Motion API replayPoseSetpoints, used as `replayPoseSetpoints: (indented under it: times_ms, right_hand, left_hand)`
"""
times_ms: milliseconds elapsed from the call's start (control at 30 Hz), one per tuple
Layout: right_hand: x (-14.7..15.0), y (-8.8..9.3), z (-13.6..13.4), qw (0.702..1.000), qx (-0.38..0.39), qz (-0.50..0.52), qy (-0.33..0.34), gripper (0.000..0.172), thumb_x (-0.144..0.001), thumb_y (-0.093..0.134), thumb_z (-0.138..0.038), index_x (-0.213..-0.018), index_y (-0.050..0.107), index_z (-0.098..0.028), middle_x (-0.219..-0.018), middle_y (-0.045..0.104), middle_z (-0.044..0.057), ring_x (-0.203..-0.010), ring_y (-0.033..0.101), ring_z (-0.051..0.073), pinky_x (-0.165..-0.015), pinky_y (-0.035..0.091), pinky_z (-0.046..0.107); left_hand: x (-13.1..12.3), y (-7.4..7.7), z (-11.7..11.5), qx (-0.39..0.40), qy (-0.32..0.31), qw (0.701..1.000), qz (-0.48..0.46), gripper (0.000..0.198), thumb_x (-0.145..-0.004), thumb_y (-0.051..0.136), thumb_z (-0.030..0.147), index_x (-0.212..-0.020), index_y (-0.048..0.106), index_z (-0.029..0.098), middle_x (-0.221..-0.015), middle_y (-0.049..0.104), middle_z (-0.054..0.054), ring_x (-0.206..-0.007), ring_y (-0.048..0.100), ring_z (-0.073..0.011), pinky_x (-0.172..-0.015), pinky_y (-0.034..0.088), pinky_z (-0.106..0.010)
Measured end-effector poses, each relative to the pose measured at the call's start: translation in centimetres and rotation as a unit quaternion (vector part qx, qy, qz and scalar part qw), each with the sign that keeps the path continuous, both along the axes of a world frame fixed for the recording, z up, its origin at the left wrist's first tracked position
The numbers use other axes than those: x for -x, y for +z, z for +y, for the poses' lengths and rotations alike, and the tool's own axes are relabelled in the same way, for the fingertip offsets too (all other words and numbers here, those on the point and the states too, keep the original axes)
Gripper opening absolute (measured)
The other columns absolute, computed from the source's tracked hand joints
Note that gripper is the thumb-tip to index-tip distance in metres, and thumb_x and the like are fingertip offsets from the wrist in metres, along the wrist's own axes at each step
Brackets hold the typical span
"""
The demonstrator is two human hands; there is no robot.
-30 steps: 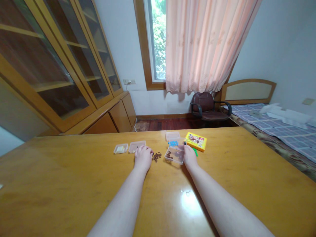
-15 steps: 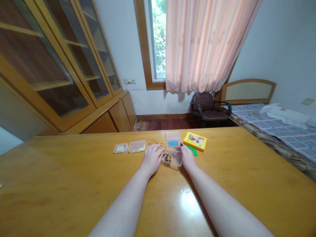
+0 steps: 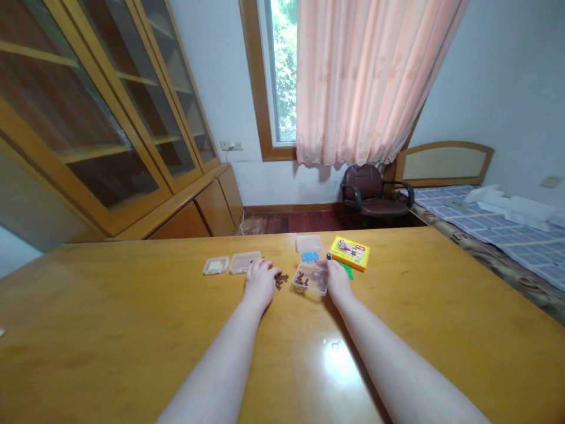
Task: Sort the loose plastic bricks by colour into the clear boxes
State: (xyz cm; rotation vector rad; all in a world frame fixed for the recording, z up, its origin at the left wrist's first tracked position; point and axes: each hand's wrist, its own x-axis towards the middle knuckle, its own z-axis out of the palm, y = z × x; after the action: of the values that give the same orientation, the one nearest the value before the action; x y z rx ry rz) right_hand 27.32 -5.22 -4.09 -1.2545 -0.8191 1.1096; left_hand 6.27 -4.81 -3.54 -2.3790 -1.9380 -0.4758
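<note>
A small clear plastic box (image 3: pixel 316 285) with brown pieces (image 3: pixel 301 279) in its left part is gripped at its right side by my right hand (image 3: pixel 338 282). To the left of the box, a heap of small brown pieces (image 3: pixel 281 281) lies on the table. My left hand (image 3: pixel 260 284) is beside that heap, palm down, its fingers spread and curved and the thumb side by the pieces. Part of the heap may be hidden under the hand. Behind the box are small blue pieces (image 3: pixel 309 257), and green pieces (image 3: pixel 346 270) show partly behind my right hand.
A clear container (image 3: pixel 239 261) and a smaller one (image 3: pixel 216 265) with pale contents stand left of my hands. Another clear container (image 3: pixel 308 242) is behind the blue pieces. A yellow printed box (image 3: pixel 351 253) lies at the right, near the far edge of the wooden table (image 3: pixel 154 330).
My left hand has moved left, away from the clear box. Brown pieces now show on the table beside it. The box in my right hand has shifted slightly right.
</note>
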Motion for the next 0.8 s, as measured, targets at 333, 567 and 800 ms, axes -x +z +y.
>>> replayPoseSetpoints:
  times_ms: [333,567,800]
  right_hand:
    - [-0.1,0.1,-0.1,1.0,0.001,-0.001,0.002,0.03,-0.077,0.049,-0.043,-0.073,0.064,-0.017,-0.082,0.072,0.008,-0.056,0.064,0.018,-0.046,0.046,0.026]
    - [-0.1,0.0,0.0,1.0,-0.001,-0.016,0.005,0.034,-0.076,0.048,-0.046,-0.075,0.065,-0.017,-0.083,0.072,0.008,-0.057,0.064,0.019,-0.048,0.047,0.028]
    - [0.8,-0.5,-0.3,0.999,-0.028,-0.009,0.035,0.035,-0.072,0.055,-0.05,-0.072,0.067,-0.017,-0.079,0.071,0.007,-0.058,0.062,0.018,-0.056,0.051,0.029]
  left_hand:
    - [0.1,0.4,0.1,-0.013,0.067,0.998,0.004,0.013,-0.08,0.057,0.022,-0.081,0.071,0.02,-0.1,0.067,-0.008,-0.117,0.046,-0.0303,-0.105,0.027,-0.048]
    - [-0.2,0.4,0.1,-0.061,0.067,0.995,-0.034,0.012,-0.08,0.056,0.019,-0.079,0.068,0.018,-0.1,0.066,-0.01,-0.115,0.047,-0.0305,-0.104,0.03,-0.05]
    - [-2.8,1.7,-1.8,-0.13,-0.111,0.976,-0.135,0.013,-0.085,0.053,0.021,-0.086,0.066,0.023,-0.11,0.063,-0.004,-0.114,0.048,-0.0221,-0.108,0.029,-0.044]
